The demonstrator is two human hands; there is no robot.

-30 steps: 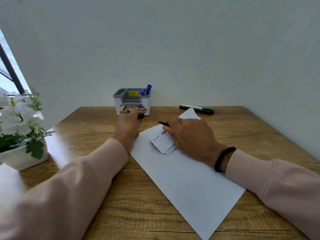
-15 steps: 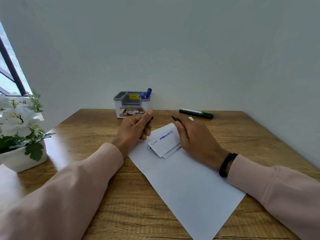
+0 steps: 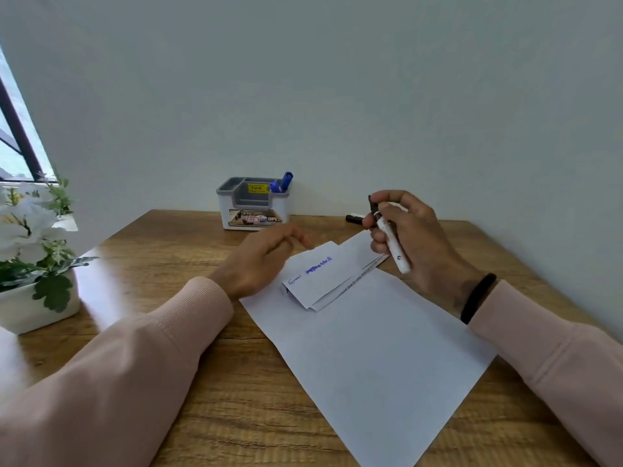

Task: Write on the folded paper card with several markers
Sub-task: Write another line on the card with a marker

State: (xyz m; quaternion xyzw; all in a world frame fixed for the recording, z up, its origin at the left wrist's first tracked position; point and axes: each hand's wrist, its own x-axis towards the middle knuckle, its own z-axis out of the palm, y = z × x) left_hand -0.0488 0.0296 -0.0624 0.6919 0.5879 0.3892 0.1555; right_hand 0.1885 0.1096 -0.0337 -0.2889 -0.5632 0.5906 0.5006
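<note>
right hand (image 3: pixel 409 237) grips a light, stiff marker (image 3: pixel 391 239) mid-barrel; left hand (image 3: pixel 261 261), fingers loosely curled and blurred, rests beside the thin, floppy folded card (image 3: pixel 315 276); pin its edge flat.

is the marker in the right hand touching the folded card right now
Apart. In the head view the right hand holds the marker raised, tip up, off to the right of the folded card.

We note a wooden worktop (image 3: pixel 188 392) against the wall. On it: a large white sheet (image 3: pixel 377 358) laid askew at centre, an organizer (image 3: pixel 253 210) at the back edge, a marker (image 3: pixel 354 218) lying right of it, and a white flowerpot (image 3: pixel 37 308) at far left.
</note>
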